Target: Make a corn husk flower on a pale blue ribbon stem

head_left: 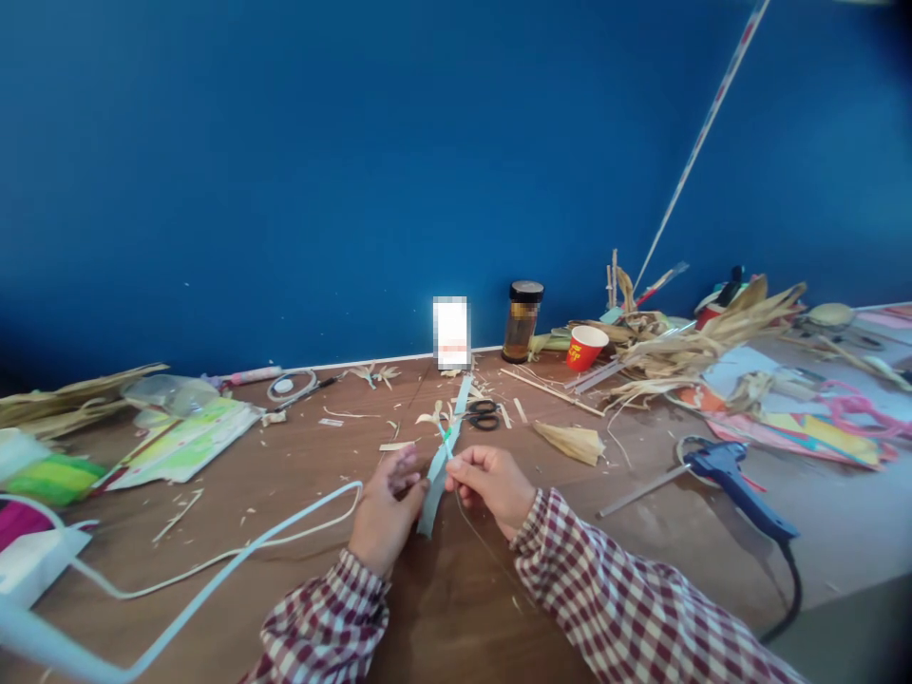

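My left hand (389, 503) and my right hand (491, 484) meet over the brown table (299, 494), both in checked sleeves. Between them lies a long pale blue strip (436, 475) that runs away from me toward the wall. My left hand's fingers are curled against the strip's near part. My right hand is closed in a pinch on a thin green piece (446, 439) that rests at the strip. A thin wire trails from under my right hand toward me.
Black scissors (483, 414) and a dried husk piece (570, 442) lie just beyond my hands. A blue glue gun (733, 475) rests at the right, a red paper cup (585, 347) and dark jar (522, 321) by the wall. White cable (235, 551) crosses the left.
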The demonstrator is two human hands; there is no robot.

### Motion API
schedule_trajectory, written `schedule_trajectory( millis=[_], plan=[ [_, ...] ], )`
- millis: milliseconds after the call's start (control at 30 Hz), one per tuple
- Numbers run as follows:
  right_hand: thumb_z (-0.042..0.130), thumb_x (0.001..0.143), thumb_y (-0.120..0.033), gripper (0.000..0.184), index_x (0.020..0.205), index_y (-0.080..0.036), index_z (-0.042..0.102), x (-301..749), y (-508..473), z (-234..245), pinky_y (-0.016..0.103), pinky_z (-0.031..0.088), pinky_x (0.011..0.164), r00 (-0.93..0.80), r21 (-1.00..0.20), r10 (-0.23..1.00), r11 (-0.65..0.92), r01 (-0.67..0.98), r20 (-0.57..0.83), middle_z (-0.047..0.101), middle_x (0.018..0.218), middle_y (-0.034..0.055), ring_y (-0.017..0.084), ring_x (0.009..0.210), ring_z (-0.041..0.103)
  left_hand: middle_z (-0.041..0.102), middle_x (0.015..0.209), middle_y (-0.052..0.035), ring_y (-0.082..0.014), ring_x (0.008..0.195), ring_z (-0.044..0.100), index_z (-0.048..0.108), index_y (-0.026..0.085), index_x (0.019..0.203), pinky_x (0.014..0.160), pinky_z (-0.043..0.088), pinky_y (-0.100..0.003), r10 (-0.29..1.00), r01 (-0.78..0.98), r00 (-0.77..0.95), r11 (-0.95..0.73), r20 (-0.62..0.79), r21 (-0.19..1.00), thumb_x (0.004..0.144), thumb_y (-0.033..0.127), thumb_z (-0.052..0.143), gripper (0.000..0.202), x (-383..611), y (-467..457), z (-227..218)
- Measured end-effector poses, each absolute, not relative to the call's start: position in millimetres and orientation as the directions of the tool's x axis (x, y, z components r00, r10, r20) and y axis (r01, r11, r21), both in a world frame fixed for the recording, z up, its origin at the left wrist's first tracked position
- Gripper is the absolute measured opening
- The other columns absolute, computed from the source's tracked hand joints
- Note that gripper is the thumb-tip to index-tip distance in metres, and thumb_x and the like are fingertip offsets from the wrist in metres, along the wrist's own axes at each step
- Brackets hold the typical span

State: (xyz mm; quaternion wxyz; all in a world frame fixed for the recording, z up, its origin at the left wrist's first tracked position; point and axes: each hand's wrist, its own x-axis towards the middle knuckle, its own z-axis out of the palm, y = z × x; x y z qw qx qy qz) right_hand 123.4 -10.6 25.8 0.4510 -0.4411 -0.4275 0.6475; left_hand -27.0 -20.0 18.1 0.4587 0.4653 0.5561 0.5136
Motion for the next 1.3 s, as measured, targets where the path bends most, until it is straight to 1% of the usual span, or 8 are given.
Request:
schedule_trajectory(
  millis=[67, 133, 433, 867, 1033, 1133, 1200, 1300],
  plan=[
    [0.068, 0.064, -0.041, 0.030, 0.065, -0.013, 0.056, 122.9, -10.0, 25.8, 0.017, 0.037, 0.042, -0.169, -0.963, 0.971, -0.199, -0.181, -0.169, 0.061, 0.059, 0.0004, 0.005, 0.045, 0.045, 0.064, 0.103, -0.0098, -0.0190, 0.090, 0.061, 0.060, 0.018, 0.100, 0.078, 0.048, -0.029, 0.954, 0.062, -0.289, -0.066, 0.081, 0.996, 0.067, 0.027, 0.066, 0.034, -24.2, -21.6, 20.8],
    [0.066, 0.065, -0.040, 0.028, 0.064, -0.013, 0.056, 121.3, -11.3, 26.1, 0.018, 0.037, 0.043, -0.167, -0.977, 0.975, -0.167, -0.130, -0.144, 0.061, 0.058, 0.0007, 0.006, 0.045, 0.046, 0.067, 0.094, -0.0083, -0.0189, 0.089, 0.061, 0.061, 0.017, 0.094, 0.080, 0.048, -0.030, 0.946, 0.026, -0.302, -0.118, 0.120, 0.993, 0.070, 0.030, 0.064, 0.027, -19.7, -23.6, 23.1],
    [0.064, 0.068, -0.039, 0.025, 0.064, -0.015, 0.056, 116.6, -17.1, 26.3, 0.020, 0.039, 0.046, -0.218, -0.992, 0.969, -0.122, -0.022, -0.115, 0.061, 0.058, -0.0001, 0.008, 0.047, 0.049, 0.069, 0.073, -0.0033, -0.0144, 0.062, 0.063, 0.054, 0.015, 0.094, 0.061, 0.049, -0.026, 0.979, -0.342, -0.148, 0.082, -0.140, 0.936, 0.056, 0.028, 0.076, 0.046, -11.7, -22.9, 20.9],
    [0.068, 0.061, -0.050, 0.039, 0.068, -0.013, 0.058, 116.1, -15.7, 19.5, 0.017, 0.039, 0.043, -0.353, -0.946, 0.906, -0.297, -0.133, -0.235, 0.061, 0.061, -0.0002, 0.005, 0.044, 0.046, 0.060, 0.064, 0.0028, -0.0075, 0.050, 0.052, 0.054, 0.015, 0.102, 0.051, 0.043, -0.020, 0.992, -0.358, -0.017, 0.111, -0.125, 0.927, 0.061, 0.030, 0.072, 0.048, -9.3, -25.5, 25.2],
    [0.057, 0.073, -0.052, 0.038, 0.070, -0.014, 0.059, 131.6, -8.7, 27.5, 0.019, 0.037, 0.042, -0.286, -0.984, 0.947, -0.113, 0.138, -0.149, 0.062, 0.061, 0.0016, 0.008, 0.046, 0.050, 0.061, 0.071, 0.0002, -0.0107, 0.062, 0.057, 0.057, 0.014, 0.096, 0.058, 0.046, -0.022, 0.987, -0.381, -0.060, 0.117, -0.151, 0.917, 0.061, 0.029, 0.072, 0.041, -9.9, -24.9, 27.6],
    [0.048, 0.081, -0.046, 0.035, 0.068, -0.016, 0.060, 138.1, -6.5, 33.5, 0.021, 0.039, 0.050, -0.091, -0.944, 0.991, 0.125, 0.304, 0.102, 0.059, 0.059, 0.0008, 0.010, 0.051, 0.050, 0.062, 0.075, -0.0008, -0.0107, 0.064, 0.058, 0.058, 0.014, 0.095, 0.061, 0.047, -0.022, 0.980, -0.402, -0.073, 0.142, -0.186, 0.905, 0.060, 0.028, 0.073, 0.040, -10.6, -25.9, 31.4],
    [0.047, 0.084, -0.039, 0.027, 0.079, -0.017, 0.062, 136.8, -6.8, 34.9, 0.022, 0.042, 0.060, -0.118, -0.935, 0.973, 0.223, 0.275, 0.198, 0.062, 0.069, 0.0019, 0.012, 0.065, 0.055, 0.063, 0.077, -0.0013, -0.0107, 0.065, 0.059, 0.058, 0.014, 0.095, 0.061, 0.048, -0.022, 0.979, -0.415, -0.064, 0.152, -0.195, 0.897, 0.059, 0.027, 0.073, 0.041, -11.0, -26.7, 32.7],
    [0.048, 0.083, -0.033, 0.023, 0.091, -0.017, 0.061, 130.7, -8.0, 32.6, 0.023, 0.044, 0.065, -0.274, -0.970, 0.948, 0.204, 0.134, 0.161, 0.063, 0.079, 0.0028, 0.014, 0.073, 0.057, 0.064, 0.078, -0.0016, -0.0114, 0.067, 0.060, 0.058, 0.015, 0.097, 0.062, 0.049, -0.022, 0.979, -0.407, -0.044, 0.164, -0.199, 0.899, 0.059, 0.027, 0.074, 0.043, -12.1, -26.5, 30.4]
  ],
)
